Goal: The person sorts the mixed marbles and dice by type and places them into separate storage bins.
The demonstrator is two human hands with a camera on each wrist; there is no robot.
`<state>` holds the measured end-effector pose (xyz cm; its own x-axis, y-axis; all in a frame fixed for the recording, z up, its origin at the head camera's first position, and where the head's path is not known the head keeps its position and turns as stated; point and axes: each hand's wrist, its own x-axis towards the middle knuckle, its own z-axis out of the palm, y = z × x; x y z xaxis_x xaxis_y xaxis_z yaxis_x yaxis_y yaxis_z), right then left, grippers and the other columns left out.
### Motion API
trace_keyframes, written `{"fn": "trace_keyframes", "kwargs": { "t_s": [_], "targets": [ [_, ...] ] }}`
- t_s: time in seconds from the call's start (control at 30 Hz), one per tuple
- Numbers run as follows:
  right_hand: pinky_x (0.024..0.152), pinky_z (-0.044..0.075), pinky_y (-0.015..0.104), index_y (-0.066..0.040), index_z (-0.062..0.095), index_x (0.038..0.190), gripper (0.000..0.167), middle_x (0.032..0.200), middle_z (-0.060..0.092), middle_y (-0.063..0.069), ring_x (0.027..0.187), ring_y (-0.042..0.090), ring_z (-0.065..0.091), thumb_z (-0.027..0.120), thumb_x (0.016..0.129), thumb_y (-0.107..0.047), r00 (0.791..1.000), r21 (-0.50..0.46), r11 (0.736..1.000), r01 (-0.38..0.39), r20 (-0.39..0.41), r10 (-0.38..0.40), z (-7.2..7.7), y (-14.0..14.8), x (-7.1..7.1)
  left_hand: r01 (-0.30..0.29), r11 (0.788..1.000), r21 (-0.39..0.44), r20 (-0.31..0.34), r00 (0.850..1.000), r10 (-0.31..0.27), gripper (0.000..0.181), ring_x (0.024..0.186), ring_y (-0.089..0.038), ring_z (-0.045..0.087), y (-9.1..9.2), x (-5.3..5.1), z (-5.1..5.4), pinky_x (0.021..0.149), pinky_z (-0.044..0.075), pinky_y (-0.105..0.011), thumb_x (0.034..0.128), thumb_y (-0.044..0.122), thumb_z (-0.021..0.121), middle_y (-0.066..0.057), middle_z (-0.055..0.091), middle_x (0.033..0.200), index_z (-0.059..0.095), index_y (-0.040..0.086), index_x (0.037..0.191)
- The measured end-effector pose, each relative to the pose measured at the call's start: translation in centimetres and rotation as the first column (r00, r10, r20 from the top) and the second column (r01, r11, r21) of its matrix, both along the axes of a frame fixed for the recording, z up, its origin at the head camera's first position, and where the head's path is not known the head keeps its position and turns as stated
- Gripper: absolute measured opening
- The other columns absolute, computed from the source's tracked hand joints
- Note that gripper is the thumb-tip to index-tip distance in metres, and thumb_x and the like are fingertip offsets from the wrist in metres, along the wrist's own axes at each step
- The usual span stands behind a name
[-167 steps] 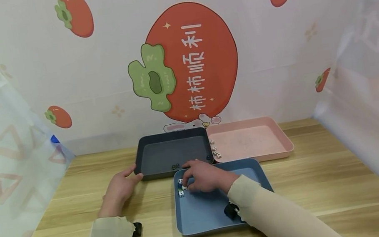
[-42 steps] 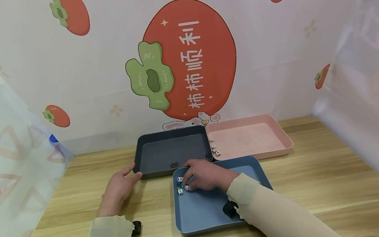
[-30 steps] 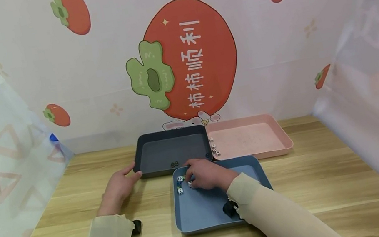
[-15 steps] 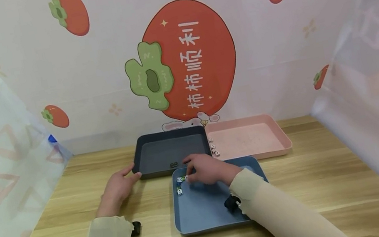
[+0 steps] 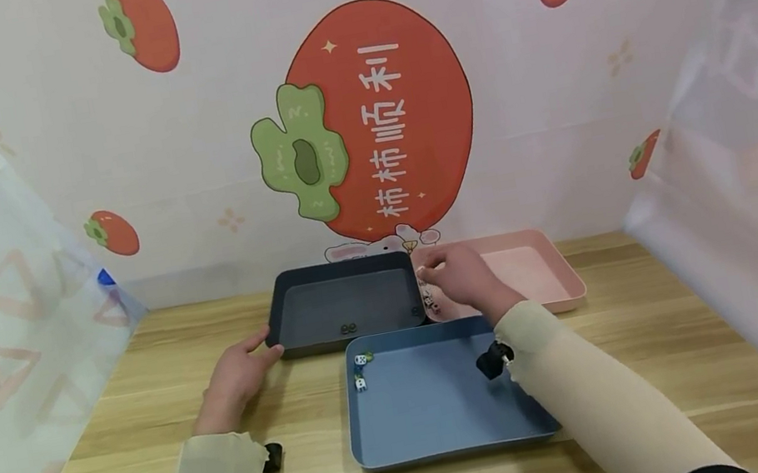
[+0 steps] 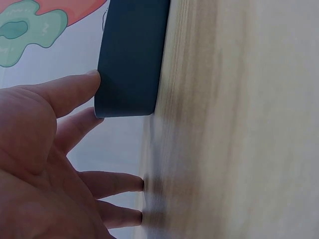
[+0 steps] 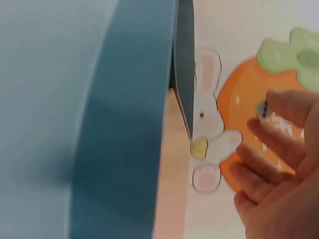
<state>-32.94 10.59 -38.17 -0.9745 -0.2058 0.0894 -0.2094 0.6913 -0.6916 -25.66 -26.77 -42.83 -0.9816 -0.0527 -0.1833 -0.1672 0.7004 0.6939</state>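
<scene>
My right hand (image 5: 465,276) is above the left part of the pink tray (image 5: 537,272), pinching a small white die (image 7: 263,109) between thumb and fingertip. Several white dice (image 5: 430,302) lie below it along that tray's left wall. With thumb and forefinger, my left hand (image 5: 237,380) touches the left corner of the dark grey tray (image 5: 352,300); its other fingers reach down to the table in the left wrist view. Two white dice (image 5: 360,360), a green die (image 5: 369,356) and a blue one (image 5: 359,370) sit in the upper left of the blue tray (image 5: 440,407).
Several dark dice (image 5: 348,328) lie by the dark tray's front wall, one in its right corner. The dark and pink trays stand side by side; the blue one is in front. Wooden table (image 5: 319,416) surrounds them. A printed cloth (image 5: 518,119) hangs behind.
My right hand has picked a white die out of the blue tray and carried it up and to the right, over the pink tray. The left hand stays put.
</scene>
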Motion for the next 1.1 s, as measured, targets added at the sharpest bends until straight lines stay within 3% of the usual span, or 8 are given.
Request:
{"fn": "trace_keyframes", "kwargs": {
  "t_s": [0.13,0.2,0.33,0.47,1.1],
  "targets": [
    [0.071,0.053,0.038,-0.010,0.073,0.115,0.027,0.112,0.066,0.005,0.095,0.025,0.056,0.061,0.101,-0.030,0.993,0.008,0.995,0.095,0.067,-0.095,0.6,1.3,-0.7,0.000,1.000,-0.004,-0.001,1.000,0.000,0.066,0.142,-0.051,0.016,0.0,0.0,0.0,0.108,0.015,-0.072,0.1017,0.044,0.055,-0.027,0.023,0.158,0.032,0.019,0.158],
    [0.066,0.051,0.036,-0.010,0.074,0.113,0.027,0.105,0.066,0.008,0.089,0.027,0.056,0.060,0.101,-0.030,0.988,0.011,0.993,0.119,0.093,-0.120,0.8,1.7,-0.8,-0.001,1.000,-0.006,-0.001,1.000,0.001,0.066,0.142,-0.051,0.016,0.0,0.0,0.0,0.107,0.014,-0.073,0.1016,0.044,0.055,-0.027,0.023,0.158,0.032,0.019,0.158],
    [0.063,0.047,0.034,-0.008,0.075,0.110,0.027,0.101,0.066,0.010,0.082,0.026,0.054,0.059,0.102,-0.028,0.984,0.025,0.990,0.140,0.105,-0.142,1.0,2.2,-1.0,-0.004,1.000,-0.013,0.004,1.000,0.004,0.066,0.142,-0.052,0.017,-0.1,0.0,-0.1,0.105,0.013,-0.075,0.1014,0.045,0.055,-0.027,0.023,0.158,0.032,0.020,0.158],
    [0.064,0.048,0.034,-0.006,0.075,0.111,0.028,0.108,0.066,0.009,0.086,0.027,0.055,0.060,0.101,-0.028,0.980,0.033,0.986,0.164,0.108,-0.167,1.0,2.3,-1.2,-0.002,1.000,-0.005,-0.003,1.000,0.002,0.065,0.142,-0.051,0.017,-0.1,0.0,-0.2,0.109,0.016,-0.070,0.1020,0.044,0.055,-0.027,0.023,0.158,0.032,0.019,0.158],
    [0.067,0.051,0.034,-0.006,0.074,0.109,0.026,0.108,0.066,0.010,0.088,0.028,0.056,0.060,0.101,-0.026,0.978,0.019,0.984,0.176,0.106,-0.177,0.4,2.5,-1.3,0.000,1.000,0.003,-0.006,1.000,0.000,0.065,0.143,-0.051,0.016,0.2,0.2,0.0,0.111,0.018,-0.066,0.1026,0.042,0.054,-0.027,0.022,0.158,0.032,0.017,0.158]
  ]
}}
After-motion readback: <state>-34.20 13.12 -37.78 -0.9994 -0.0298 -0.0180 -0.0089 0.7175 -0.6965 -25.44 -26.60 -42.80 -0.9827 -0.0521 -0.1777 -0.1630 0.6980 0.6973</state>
